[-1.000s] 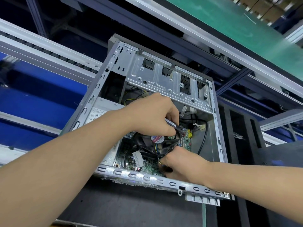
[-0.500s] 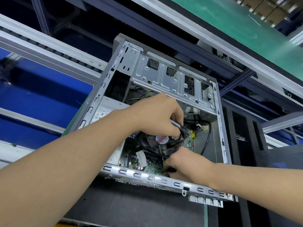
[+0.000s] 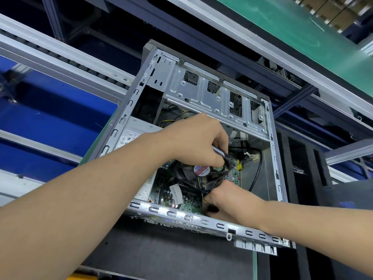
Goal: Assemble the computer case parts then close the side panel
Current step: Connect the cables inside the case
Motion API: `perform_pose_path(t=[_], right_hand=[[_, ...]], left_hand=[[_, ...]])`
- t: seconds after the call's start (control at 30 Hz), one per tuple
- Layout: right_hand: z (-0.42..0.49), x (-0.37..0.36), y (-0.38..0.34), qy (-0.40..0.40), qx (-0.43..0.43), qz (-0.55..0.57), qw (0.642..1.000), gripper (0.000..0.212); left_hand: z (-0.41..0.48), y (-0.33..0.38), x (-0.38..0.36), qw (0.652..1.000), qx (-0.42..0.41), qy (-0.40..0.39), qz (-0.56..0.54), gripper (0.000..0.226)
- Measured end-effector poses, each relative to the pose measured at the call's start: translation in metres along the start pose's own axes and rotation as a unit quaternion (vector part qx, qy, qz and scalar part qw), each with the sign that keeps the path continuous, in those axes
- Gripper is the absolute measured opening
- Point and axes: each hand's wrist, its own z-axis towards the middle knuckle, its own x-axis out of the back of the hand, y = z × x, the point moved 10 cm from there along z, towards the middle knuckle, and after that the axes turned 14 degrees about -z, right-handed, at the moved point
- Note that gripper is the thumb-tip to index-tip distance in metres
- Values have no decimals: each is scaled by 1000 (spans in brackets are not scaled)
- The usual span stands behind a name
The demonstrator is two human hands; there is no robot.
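An open computer case (image 3: 272, 158) of bare grey metal lies on its side, its side panel off. Inside it a black cooler fan (image 3: 191, 176) with a red and white round label sits over the green motherboard (image 3: 191, 207). My left hand (image 3: 195, 140) reaches in from the left and grips the fan's far upper corner, fingers curled round its frame. My right hand (image 3: 230, 201) holds the fan's near right corner low in the case; its fingertips are hidden behind the fan and its thin coloured wires.
A silver drive cage (image 3: 210, 98) spans the far end of the case. A black cable (image 3: 256, 174) and a white connector (image 3: 250, 156) lie to the right of the fan. The power supply (image 3: 131, 134) fills the left side. Black foam trays (image 3: 302, 178) stand at right, conveyor rails at left.
Both hands stay on the fan in the same grips. The view has shifted slightly, so the case sits a little further right and lower in frame.
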Motion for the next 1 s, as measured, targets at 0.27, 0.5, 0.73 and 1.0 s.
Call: perform_pose_path(t=[0.27,0.5,0.73,1.0], right_hand=[[-7,7,-1,35,10,-18,999,19],[-8,7,-2,41,14,8,999,23],[-13,14,0,69,21,36,997,23],[-18,10,9,110,-25,57,992,25]], left_hand=[[0,0,-1,1000,-2,-1,3,18],[-1,1,0,1000,2,-4,1,16],[-2,3,0,1000,2,-11,-8,16],[-3,2,1,1000,4,-10,-11,16]])
